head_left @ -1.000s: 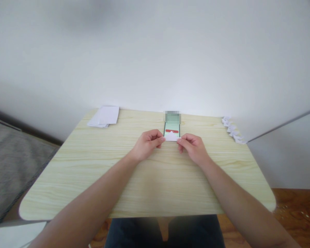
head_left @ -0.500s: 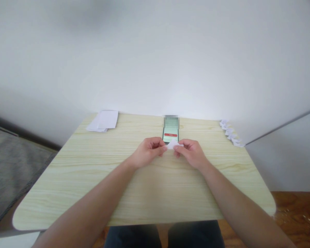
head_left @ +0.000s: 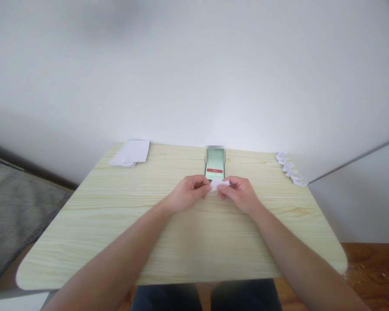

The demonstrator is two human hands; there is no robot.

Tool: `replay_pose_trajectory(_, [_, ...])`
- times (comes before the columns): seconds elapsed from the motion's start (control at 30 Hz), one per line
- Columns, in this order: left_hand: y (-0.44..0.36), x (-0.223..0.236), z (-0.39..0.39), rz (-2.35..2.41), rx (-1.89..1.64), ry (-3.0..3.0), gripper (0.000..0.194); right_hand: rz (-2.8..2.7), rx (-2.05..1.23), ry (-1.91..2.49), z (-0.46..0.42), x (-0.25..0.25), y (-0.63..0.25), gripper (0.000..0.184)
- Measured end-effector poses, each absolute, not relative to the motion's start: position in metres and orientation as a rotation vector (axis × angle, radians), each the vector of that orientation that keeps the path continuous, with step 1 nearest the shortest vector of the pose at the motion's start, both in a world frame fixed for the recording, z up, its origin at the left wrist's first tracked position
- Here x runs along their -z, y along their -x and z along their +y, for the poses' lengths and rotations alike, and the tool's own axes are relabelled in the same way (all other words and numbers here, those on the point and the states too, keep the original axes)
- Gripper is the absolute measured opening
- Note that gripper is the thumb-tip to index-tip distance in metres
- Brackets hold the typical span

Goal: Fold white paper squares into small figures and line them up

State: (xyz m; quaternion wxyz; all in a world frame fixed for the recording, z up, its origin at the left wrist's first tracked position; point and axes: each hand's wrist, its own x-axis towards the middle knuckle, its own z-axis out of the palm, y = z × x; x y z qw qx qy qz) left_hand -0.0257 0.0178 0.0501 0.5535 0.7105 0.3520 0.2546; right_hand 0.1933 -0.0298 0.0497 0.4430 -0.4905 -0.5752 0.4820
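Observation:
A small folded white paper piece point(head_left: 218, 184) is pinched between both of my hands above the middle of the light wooden table point(head_left: 181, 242). My left hand point(head_left: 188, 193) grips its left end with curled fingers. My right hand point(head_left: 240, 193) grips its right end, fingertips close to those of the left. Just behind the paper a phone point(head_left: 215, 169) lies flat with a lit green screen and a red bar.
A small stack of white paper sheets point(head_left: 131, 152) lies at the table's far left corner. Several small folded white paper pieces point(head_left: 289, 168) sit in a row along the far right edge by the wall. A grey cushion point(head_left: 9, 216) is to the left.
My hands have drawn closer together, and the paper between them looks narrower than one second ago. The view has tilted slightly, so the table sits lower in the picture.

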Motion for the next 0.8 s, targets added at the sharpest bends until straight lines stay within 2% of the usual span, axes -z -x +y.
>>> replay_pose_trajectory(0.03, [0.026, -0.05, 0.018, 0.831, -0.607, -1.679, 0.029, -1.397, -1.207, 1.201, -0.029, -0.048, -0.193, 0.019])
replay_pose_trajectory(0.17, [0.026, -0.05, 0.019, 0.841, -0.619, -1.678, 0.027, -1.303, -1.241, 1.084, -0.027, -0.037, -0.192, 0.036])
replay_pose_trajectory(0.37, [0.023, -0.05, 0.015, 0.807, -0.668, -1.569, 0.019, -1.297, -1.267, 1.038, -0.027, -0.035, -0.192, 0.028])
replay_pose_trajectory(0.47, [0.022, -0.049, 0.014, 0.731, -0.774, -1.496, 0.042, -1.315, -1.277, 1.032, -0.027, -0.036, -0.191, 0.028])
replay_pose_trajectory(0.63, [0.022, -0.047, 0.015, 0.741, -0.779, -1.533, 0.021, -1.334, -1.293, 1.021, -0.027, -0.033, -0.191, 0.03])
replay_pose_trajectory(0.8, [0.022, -0.051, 0.016, 0.744, -0.756, -1.449, 0.025, -1.317, -1.297, 0.99, -0.028, -0.033, -0.191, 0.038])
